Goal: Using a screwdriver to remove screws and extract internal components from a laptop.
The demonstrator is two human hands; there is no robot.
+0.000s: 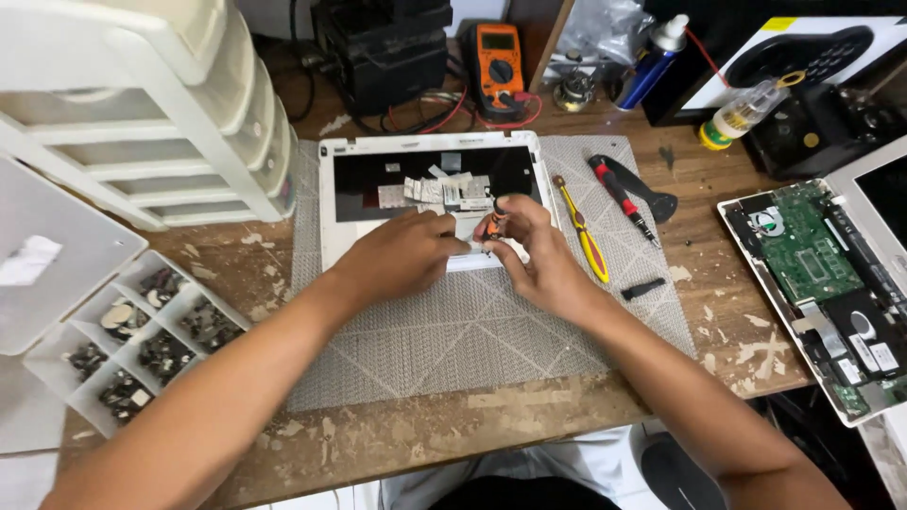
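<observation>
Head view: the right hand [540, 260] pinched a small orange-handled screwdriver [492, 225] upright over the white plastic laptop casing [340, 203] on the bench; its tip was hidden. The left hand [402, 253] pressed flat, its grip empty.

**White laptop cover and a small screwdriver**

A white laptop cover [430, 189] lies flat on the grey mat, its dark inner panel facing up with silver tape patches. A small orange-handled screwdriver [492, 225] stands nearly upright at the cover's near edge, held in fingers.
</observation>
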